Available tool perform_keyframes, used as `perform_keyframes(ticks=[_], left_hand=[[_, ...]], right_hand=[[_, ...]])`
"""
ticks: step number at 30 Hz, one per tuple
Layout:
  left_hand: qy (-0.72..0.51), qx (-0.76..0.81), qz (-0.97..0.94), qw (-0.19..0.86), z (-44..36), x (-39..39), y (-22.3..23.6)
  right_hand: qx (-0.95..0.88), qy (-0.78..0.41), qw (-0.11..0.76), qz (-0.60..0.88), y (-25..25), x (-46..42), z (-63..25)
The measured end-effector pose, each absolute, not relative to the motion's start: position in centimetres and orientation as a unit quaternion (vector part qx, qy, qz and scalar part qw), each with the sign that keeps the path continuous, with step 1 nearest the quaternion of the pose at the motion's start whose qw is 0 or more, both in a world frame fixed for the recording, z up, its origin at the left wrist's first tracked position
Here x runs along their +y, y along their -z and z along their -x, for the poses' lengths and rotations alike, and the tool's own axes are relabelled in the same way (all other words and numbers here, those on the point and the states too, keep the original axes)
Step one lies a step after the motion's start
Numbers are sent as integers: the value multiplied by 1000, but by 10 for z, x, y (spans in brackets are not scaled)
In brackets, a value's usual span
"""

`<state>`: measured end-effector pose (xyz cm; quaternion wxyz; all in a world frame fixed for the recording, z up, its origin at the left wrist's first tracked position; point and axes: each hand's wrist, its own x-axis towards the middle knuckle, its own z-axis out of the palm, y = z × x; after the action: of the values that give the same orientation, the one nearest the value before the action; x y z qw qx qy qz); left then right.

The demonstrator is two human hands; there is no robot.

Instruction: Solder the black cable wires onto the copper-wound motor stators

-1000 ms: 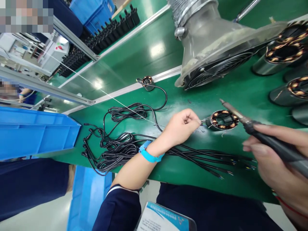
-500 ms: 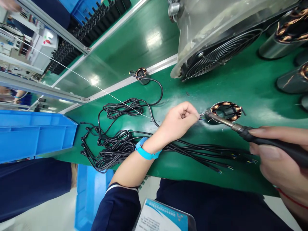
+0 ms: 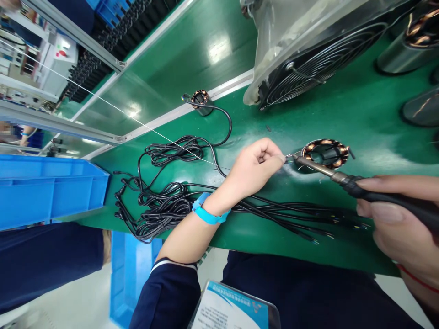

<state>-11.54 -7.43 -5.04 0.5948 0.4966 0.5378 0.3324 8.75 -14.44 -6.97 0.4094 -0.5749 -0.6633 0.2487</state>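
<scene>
A small motor stator with copper windings (image 3: 325,153) stands on the green bench (image 3: 360,119). My left hand (image 3: 255,167), with a blue wrist strap (image 3: 208,211), is closed in a pinch on a thin solder wire (image 3: 137,122) that runs up to the left, its end held at the stator's left edge. My right hand (image 3: 399,224) grips a black-handled soldering iron (image 3: 346,179). The iron's tip touches the stator's left edge right by my left fingertips.
A tangle of black cables (image 3: 171,201) lies under my left forearm, their stripped ends fanned out at the right. Another small stator (image 3: 200,101) with a cable sits farther back. A fume-extractor fan (image 3: 308,59), more stators (image 3: 411,41) and blue bins (image 3: 48,189) surround the spot.
The soldering iron came down from above the stator until its tip met the stator's left edge beside my left fingers. My left hand stayed pinched on the solder wire.
</scene>
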Motion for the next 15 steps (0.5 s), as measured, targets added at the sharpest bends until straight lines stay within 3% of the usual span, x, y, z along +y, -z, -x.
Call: perform_keyframes(ticks=[15], left_hand=[[-335, 534, -500, 594, 115, -74, 51]], right_hand=[[-672, -267, 405, 559, 71, -148, -88]])
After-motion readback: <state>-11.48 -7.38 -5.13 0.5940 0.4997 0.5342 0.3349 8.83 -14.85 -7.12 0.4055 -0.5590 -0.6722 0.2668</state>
